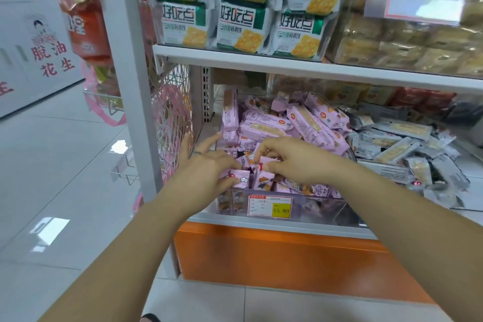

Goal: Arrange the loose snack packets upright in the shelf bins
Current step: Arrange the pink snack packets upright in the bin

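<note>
The left hand (206, 165) is pinched onto a pink packet (239, 177), the right hand (300, 159) onto a second packet (269, 163), at the front of the bin (321, 205); each should be set on end, pressed against upright neighbours.

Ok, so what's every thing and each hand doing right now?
Left hand: pinching a pink packet.
Right hand: pinching a second packet.
Pink pile: jumbled, mostly lying flat.
Grey packets: loose heap.
Cracker bags: stacked upright.
</note>
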`<state>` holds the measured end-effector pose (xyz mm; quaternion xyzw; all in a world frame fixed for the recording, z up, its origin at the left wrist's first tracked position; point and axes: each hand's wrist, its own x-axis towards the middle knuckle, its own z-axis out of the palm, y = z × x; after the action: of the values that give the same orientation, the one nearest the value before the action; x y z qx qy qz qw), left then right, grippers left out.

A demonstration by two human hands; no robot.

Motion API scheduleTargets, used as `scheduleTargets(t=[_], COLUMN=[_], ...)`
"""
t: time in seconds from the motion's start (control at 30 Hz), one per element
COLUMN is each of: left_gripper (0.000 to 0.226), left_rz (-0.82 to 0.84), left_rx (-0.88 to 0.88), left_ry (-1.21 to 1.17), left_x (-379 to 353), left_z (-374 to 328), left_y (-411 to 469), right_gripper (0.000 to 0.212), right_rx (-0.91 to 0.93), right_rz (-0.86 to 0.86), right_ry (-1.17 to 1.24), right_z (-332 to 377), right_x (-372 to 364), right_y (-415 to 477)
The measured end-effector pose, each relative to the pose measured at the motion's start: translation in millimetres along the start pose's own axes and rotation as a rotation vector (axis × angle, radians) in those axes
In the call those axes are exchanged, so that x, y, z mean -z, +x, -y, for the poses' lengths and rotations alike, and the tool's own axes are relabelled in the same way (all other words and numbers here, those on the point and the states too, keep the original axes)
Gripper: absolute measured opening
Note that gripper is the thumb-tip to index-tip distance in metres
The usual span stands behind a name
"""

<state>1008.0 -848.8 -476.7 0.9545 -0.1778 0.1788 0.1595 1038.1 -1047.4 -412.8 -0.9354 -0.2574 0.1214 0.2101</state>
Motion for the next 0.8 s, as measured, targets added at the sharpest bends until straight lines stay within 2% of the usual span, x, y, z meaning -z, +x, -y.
scheduleTargets(t=[0.17, 0.33, 0.5, 0.67, 0.8], left_gripper=[0.028, 0.032, 0.036, 0.035, 0.032], left_rz=[0.068, 0.074, 0.086, 0.132, 0.149], left_rx=[0.014, -0.001, -0.031, -0.020, 0.004], left_ry=[0.052, 0.039, 0.005, 0.042, 0.016], left_x=[-1.2, -3.2, -3.1, -8.1, -7.1], left_z=[-2.2, -2.0, -14.2, -27.0, -27.9], left_y=[2.1, 1.9, 6.3, 13.9, 16.9], right_gripper=[0.022, 0.018, 0.014, 0.019, 0.027], right_rx=[-0.032, -0.103, -0.071, -0.034, -0.041], right_rz=[0.075, -0.007, -0.135, -0.080, -0.283], right_ry=[-0.002, 0.123, 0.093, 0.069, 0.146], right_z=[-4.0, -6.8, -9.3, -13.2, -21.7], right_x=[-21.0, -22.6, -31.4, -20.1, -6.3], right_y=[15.3, 17.7, 11.7, -7.3, -33.2])
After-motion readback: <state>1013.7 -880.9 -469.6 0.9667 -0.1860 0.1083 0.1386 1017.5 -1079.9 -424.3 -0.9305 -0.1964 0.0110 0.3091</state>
